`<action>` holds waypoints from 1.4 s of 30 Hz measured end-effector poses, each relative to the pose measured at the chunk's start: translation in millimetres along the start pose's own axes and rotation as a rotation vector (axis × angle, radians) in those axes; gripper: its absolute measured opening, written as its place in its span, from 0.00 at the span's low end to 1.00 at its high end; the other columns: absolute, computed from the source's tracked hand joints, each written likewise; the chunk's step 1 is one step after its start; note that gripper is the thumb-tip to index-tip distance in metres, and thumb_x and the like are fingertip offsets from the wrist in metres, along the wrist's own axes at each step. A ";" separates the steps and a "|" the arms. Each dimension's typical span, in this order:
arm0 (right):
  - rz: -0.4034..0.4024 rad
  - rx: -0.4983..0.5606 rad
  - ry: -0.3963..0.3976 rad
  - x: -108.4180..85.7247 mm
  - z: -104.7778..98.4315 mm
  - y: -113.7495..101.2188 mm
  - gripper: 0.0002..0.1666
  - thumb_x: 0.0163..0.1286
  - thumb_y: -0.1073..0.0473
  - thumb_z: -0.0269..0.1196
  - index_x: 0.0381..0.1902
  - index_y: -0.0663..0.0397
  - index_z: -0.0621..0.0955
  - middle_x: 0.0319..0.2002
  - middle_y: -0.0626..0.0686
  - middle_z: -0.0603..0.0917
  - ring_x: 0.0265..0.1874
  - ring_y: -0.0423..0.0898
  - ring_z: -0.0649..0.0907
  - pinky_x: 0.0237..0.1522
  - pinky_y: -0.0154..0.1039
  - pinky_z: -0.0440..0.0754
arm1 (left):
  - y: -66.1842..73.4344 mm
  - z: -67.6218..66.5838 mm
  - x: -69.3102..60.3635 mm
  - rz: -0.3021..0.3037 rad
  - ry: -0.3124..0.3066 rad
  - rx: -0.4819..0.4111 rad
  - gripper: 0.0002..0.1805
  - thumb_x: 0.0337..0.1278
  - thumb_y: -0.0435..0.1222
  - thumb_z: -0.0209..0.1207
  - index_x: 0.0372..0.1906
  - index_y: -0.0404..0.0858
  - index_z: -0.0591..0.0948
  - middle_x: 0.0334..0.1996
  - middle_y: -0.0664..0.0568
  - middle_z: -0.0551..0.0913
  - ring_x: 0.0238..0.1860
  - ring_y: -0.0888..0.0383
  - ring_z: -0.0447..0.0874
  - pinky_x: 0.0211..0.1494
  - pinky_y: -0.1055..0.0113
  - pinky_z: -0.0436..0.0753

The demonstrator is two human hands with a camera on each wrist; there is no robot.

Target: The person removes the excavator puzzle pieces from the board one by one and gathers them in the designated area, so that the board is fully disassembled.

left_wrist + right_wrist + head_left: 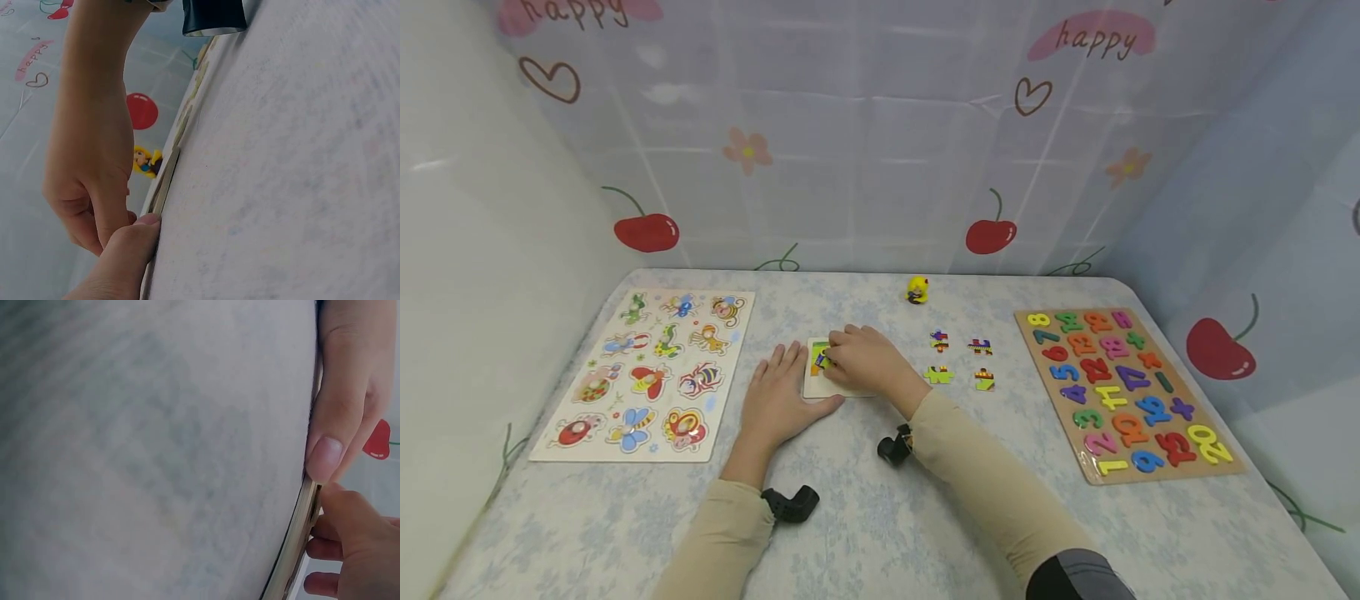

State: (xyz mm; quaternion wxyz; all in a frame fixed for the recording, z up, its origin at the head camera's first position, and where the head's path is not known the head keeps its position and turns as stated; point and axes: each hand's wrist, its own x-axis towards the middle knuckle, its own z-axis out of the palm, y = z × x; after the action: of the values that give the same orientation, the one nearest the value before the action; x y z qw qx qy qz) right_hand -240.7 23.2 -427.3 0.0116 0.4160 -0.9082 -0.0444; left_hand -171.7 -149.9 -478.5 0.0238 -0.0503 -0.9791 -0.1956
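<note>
A small wooden puzzle board (817, 390) with a pale frame lies at the middle of the table, green and orange showing inside it. My left hand (778, 398) lies flat along its left side, fingers straight, with the thumb at the near edge; that thumb (128, 253) touches the board's rim in the left wrist view. Over the board, my right hand (865, 360) has its fingers curled down and pinches a small colourful puzzle piece (823, 361), mostly hidden by the fingertips. To the right lie several loose puzzle pieces (938, 375).
A large insect peg puzzle (655, 375) lies at the left, a wooden number puzzle (1127, 392) at the right. Near the back edge stands a small yellow figurine (917, 290). A printed curtain (865, 150) hangs behind the table.
</note>
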 end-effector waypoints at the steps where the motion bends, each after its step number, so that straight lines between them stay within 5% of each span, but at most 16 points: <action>1: -0.002 -0.001 -0.002 -0.2 -0.2 0.3 0.18 0.77 0.44 0.53 0.51 0.43 0.85 0.51 0.46 0.81 0.48 0.45 0.79 0.54 0.45 0.81 | 0.0 -0.1 0.1 0.000 0.001 0.001 0.64 0.45 0.78 0.53 0.79 0.40 0.56 0.79 0.46 0.54 0.81 0.45 0.45 0.81 0.44 0.49; 10: -0.004 0.054 -0.014 -2.2 2.6 5.0 0.21 0.80 0.45 0.49 0.59 0.41 0.82 0.54 0.46 0.80 0.50 0.45 0.79 0.56 0.44 0.81 | -1.0 1.2 1.0 0.011 0.018 -0.004 0.63 0.45 0.77 0.54 0.78 0.40 0.57 0.79 0.45 0.56 0.80 0.44 0.47 0.80 0.43 0.50; 19: 0.035 0.216 -0.029 -5.1 1.0 4.8 0.21 0.80 0.48 0.50 0.61 0.44 0.81 0.54 0.47 0.81 0.52 0.44 0.78 0.59 0.41 0.79 | -0.9 2.7 1.6 0.010 0.017 -0.011 0.63 0.44 0.78 0.53 0.79 0.40 0.57 0.79 0.45 0.56 0.80 0.44 0.47 0.80 0.43 0.50; 31: 0.025 0.208 -0.047 -3.4 1.8 4.0 0.21 0.78 0.50 0.52 0.62 0.43 0.80 0.54 0.46 0.79 0.51 0.44 0.76 0.55 0.41 0.79 | -1.3 1.6 1.0 0.008 0.016 -0.013 0.63 0.44 0.77 0.54 0.78 0.40 0.57 0.79 0.45 0.55 0.81 0.44 0.46 0.80 0.42 0.49; 42: 0.049 0.195 -0.015 -2.5 2.4 1.8 0.17 0.73 0.45 0.60 0.54 0.41 0.84 0.47 0.44 0.81 0.45 0.42 0.77 0.48 0.41 0.79 | 0.0 0.9 -0.4 0.006 0.026 -0.017 0.62 0.45 0.76 0.55 0.78 0.40 0.58 0.78 0.45 0.57 0.80 0.45 0.47 0.81 0.43 0.50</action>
State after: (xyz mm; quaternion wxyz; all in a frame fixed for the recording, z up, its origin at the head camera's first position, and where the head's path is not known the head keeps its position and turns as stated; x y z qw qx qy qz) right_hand -240.6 26.4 -429.5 -0.0348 0.3926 -0.9181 0.0411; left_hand -171.3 -149.6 -479.4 0.0367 -0.0507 -0.9769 -0.2044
